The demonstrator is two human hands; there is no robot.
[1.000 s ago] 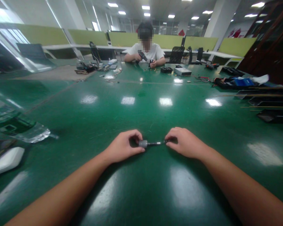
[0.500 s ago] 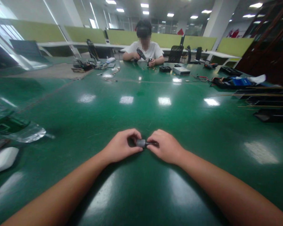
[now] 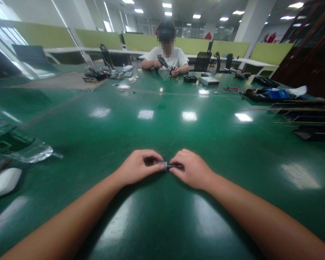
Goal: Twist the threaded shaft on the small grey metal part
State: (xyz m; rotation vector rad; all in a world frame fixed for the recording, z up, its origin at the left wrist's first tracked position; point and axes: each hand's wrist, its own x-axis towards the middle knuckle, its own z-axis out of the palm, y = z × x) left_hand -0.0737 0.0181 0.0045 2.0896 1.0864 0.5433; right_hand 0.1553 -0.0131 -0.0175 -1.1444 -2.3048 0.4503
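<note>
A small grey cylinder [image 3: 165, 166] with a thin dark shaft [image 3: 174, 166] lies sideways just above the green table, in the middle of the head view. My left hand [image 3: 139, 166] is closed on the cylinder, thumb across its near side and fingers behind, so much of it is covered. The shaft sits pinched between thumb and fingers of my right hand [image 3: 190, 167]. Its far end is hidden in that hand. The exact kind of part cannot be made out.
A clear plastic bottle [image 3: 18, 142] lies at the left, near a white rounded object [image 3: 5, 183]. Across the green table [image 3: 162, 133], a person [image 3: 166, 56] holds a power drill [image 3: 161, 61]. Dark trays [image 3: 314, 131] and a tool bag [image 3: 268, 94] lie right.
My left thumb has come up over the grey cylinder and covers more of it. My right hand has kept nearly the same place and grip on the shaft.
</note>
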